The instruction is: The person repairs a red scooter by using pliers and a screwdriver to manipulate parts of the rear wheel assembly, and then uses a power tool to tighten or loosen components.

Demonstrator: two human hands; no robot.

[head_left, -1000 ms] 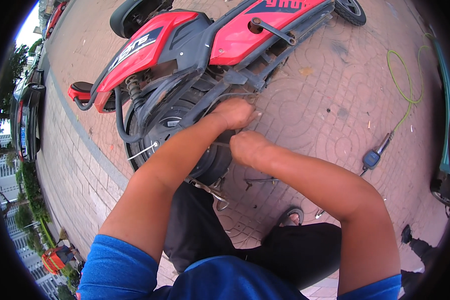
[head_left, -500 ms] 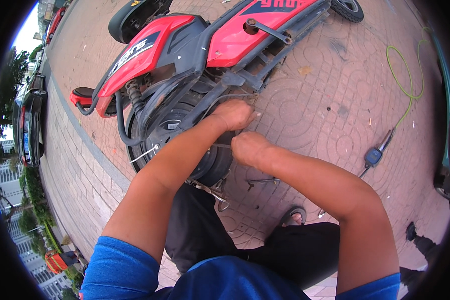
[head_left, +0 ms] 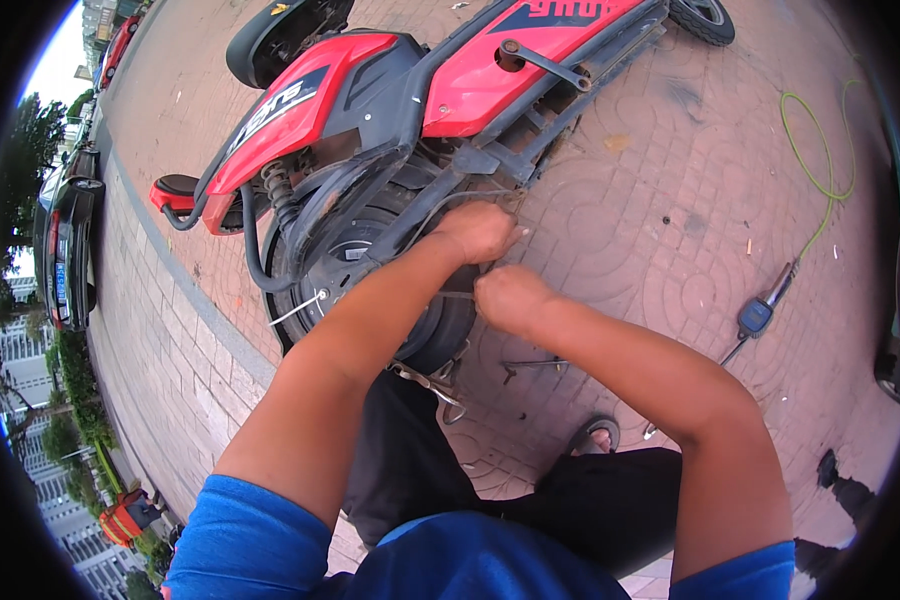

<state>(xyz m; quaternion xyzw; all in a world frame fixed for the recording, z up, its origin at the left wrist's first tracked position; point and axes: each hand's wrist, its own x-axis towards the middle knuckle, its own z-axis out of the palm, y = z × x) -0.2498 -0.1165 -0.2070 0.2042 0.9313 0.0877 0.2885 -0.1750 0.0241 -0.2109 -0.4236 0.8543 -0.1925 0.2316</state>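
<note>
At the rear wheel (head_left: 348,256), fitted to the side-lying red scooter (head_left: 340,75), no visible change of hold, so apparently steady work at one spot. Near the edge, a curled left hand (head_left: 478,231), contents impossible to tell; just beside, a clenched right hand (head_left: 511,299), seemingly around a thin strip (head_left: 458,295). Farther right, a blue gauge (head_left: 755,317).
</note>
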